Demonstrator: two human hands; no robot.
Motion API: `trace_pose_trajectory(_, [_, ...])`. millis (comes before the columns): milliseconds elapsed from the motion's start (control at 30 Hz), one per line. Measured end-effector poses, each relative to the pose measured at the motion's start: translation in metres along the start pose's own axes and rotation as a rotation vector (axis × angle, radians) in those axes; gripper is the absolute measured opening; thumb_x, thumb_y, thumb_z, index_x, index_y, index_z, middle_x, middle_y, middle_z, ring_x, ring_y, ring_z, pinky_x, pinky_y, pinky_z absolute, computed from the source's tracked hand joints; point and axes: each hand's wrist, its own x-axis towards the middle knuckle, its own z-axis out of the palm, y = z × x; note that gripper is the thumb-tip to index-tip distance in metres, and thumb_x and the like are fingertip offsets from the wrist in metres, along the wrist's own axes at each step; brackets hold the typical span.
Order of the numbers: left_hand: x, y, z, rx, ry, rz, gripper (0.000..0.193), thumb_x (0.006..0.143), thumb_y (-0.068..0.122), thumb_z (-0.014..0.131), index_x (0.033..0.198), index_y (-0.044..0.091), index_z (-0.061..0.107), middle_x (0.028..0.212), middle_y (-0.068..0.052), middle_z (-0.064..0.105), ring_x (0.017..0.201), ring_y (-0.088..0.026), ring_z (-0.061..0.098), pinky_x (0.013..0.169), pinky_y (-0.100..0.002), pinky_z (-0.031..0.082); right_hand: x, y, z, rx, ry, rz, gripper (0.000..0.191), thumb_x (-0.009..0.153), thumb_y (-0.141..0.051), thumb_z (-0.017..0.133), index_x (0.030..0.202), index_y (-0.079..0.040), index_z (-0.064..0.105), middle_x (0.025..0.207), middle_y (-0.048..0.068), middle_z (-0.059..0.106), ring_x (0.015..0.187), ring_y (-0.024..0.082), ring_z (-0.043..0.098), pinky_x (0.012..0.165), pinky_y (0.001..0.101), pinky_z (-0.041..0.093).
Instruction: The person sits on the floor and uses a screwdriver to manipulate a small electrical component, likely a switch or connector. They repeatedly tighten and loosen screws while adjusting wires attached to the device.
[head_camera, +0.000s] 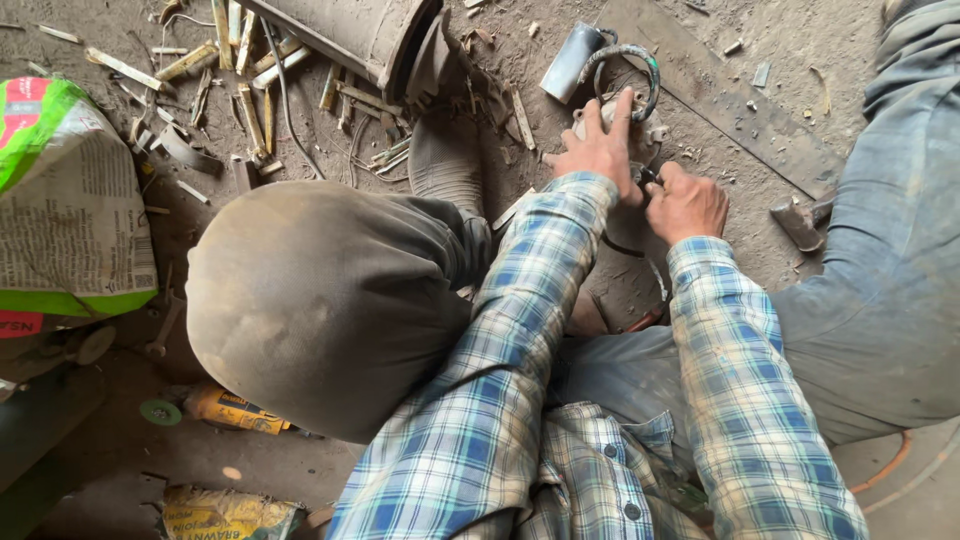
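Two hands, left hand (600, 150) gripping one pale motor housing (650, 130), right hand (685, 203) closed on one small tool (648, 177), one grey capacitor (572, 62) near.

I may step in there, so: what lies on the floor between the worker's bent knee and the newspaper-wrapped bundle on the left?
In the head view, only a narrow strip of dusty floor with wood scraps separates the knee from the bundle.

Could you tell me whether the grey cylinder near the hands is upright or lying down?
Lying down: the cylinder rests on its side on the dirt floor.
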Motion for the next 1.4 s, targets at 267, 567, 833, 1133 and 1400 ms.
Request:
trace_pose_trajectory(267, [0.014, -0.007, 0.004, 0.033, 0.079, 0.143, 0.135, 0.059, 0.024, 0.1, 0.159, 0.031, 0.01, 0.173, -0.003, -0.005, 0.158, -0.04, 0.004, 0.113, -0.077, 0.027, -0.003, 0.01, 0.005, -0.091, 0.014, -0.196, 0.015, 0.097, -0.016, 0.073, 0.091, -0.01, 0.06, 0.082, 0.01, 0.069, 0.08, 0.03, 0.069, 0.072, 0.0437, 0.055])
trace_pose_trajectory(567, [0.026, -0.017, 0.004, 0.099, 0.098, 0.274, 0.137, 0.053, 0.02, 0.101, 0.158, 0.023, 0.013, 0.167, -0.004, 0.012, 0.155, -0.037, 0.013, 0.114, -0.076, 0.027, 0.013, 0.021, -0.004, -0.188, 0.096, -0.448, 0.018, 0.079, -0.001, 0.068, 0.087, -0.012, 0.056, 0.08, 0.006, 0.063, 0.083, 0.027, 0.066, 0.073, 0.0391, 0.055])
trace_pose_trajectory(833, [0.032, -0.018, 0.001, 0.092, 0.064, 0.285, 0.134, 0.054, 0.017, 0.1, 0.158, 0.022, 0.015, 0.167, -0.004, 0.013, 0.155, -0.035, 0.015, 0.115, -0.075, 0.027, 0.04, 0.038, -0.033, -0.363, 0.04, -0.366, 0.021, 0.096, -0.027, 0.069, 0.08, -0.016, 0.061, 0.077, 0.003, 0.065, 0.065, 0.018, 0.061, 0.06, 0.0353, 0.054])
trace_pose_trajectory(1133, [0.025, -0.016, -0.006, 0.058, 0.076, 0.271, 0.132, 0.058, 0.022, 0.1, 0.157, 0.024, 0.014, 0.167, -0.005, 0.012, 0.156, -0.035, 0.012, 0.116, -0.076, 0.024, 0.035, 0.033, 0.012, 1.193, -0.256, 0.72, 0.018, 0.095, -0.022, 0.076, 0.09, -0.006, 0.07, 0.075, 0.003, 0.071, 0.05, 0.011, 0.061, 0.05, 0.0354, 0.049])
trace_pose_trajectory(1400, [0.032, -0.022, 0.0, 0.111, 0.072, 0.264, 0.134, 0.059, 0.024, 0.1, 0.159, 0.025, 0.011, 0.168, -0.005, 0.011, 0.156, -0.035, 0.013, 0.115, -0.079, 0.023, 0.043, -0.011, 0.001, -0.011, -0.022, -0.225, 0.014, 0.093, -0.016, 0.075, 0.103, -0.008, 0.07, 0.098, 0.012, 0.071, 0.095, 0.036, 0.07, 0.078, 0.0486, 0.054])
